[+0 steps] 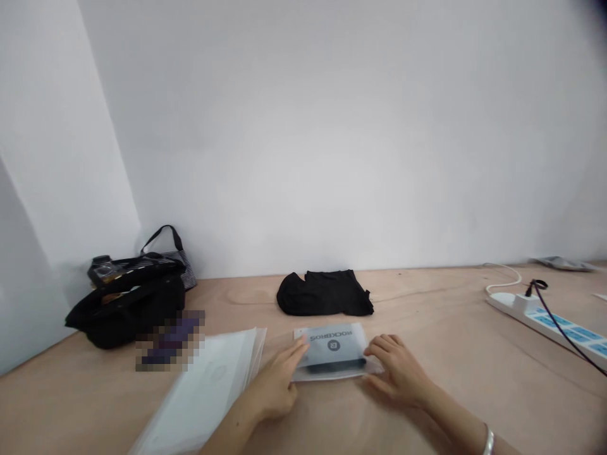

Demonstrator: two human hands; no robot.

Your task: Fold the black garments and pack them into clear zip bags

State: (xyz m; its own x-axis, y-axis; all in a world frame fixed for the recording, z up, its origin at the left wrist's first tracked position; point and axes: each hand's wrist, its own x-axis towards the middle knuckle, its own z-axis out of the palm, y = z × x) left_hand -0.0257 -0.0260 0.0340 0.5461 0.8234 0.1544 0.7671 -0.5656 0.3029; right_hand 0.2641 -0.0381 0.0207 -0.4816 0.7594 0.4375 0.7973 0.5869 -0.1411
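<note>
A frosted plastic zip bag (332,352) with ROCKBROS printed on it lies flat on the table before me, its lettering upside down. Something dark, perhaps folded cloth, shows inside along its near side. My left hand (279,384) rests at the bag's left edge, fingers stretched out onto the plastic. At the right edge, my right hand (397,373) has its fingers curled and its thumb below, closed on the bag's corner. Beyond the bag lies a folded black cloth item (326,293). Left of my left hand is a stack of frosted plastic bags (208,385).
At the far left stand a black bag (137,303) and a striped bag (188,268) with a black handle. A blurred-out dark item (171,341) lies near them. A power strip (559,325) with cables sits on the right. The wall (322,139) closes off the table's back.
</note>
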